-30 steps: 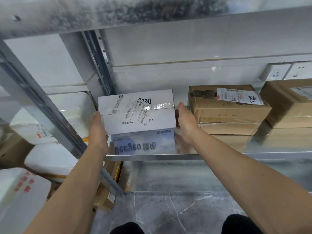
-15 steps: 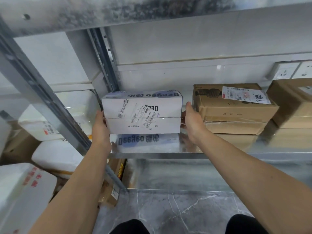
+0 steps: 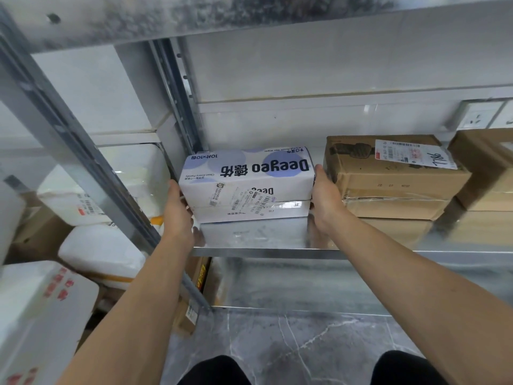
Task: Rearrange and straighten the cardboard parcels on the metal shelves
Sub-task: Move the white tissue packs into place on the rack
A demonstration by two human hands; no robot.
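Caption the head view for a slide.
Left hand and right hand hold a white box by its ends on a metal shelf.

The left hand [image 3: 177, 209] and right hand [image 3: 324, 198] grip the two ends of a white box [image 3: 247, 184] printed "Deeyeo", set on the metal shelf [image 3: 388, 247]. Just beside it, to the right, stands a stack of brown cardboard parcels [image 3: 394, 176], the top one bearing a shipping label [image 3: 410, 152].

metal shelf [image 3: 277, 238] with white parcel [image 3: 249, 176] beside stacked brown cardboard parcels [image 3: 394, 176]
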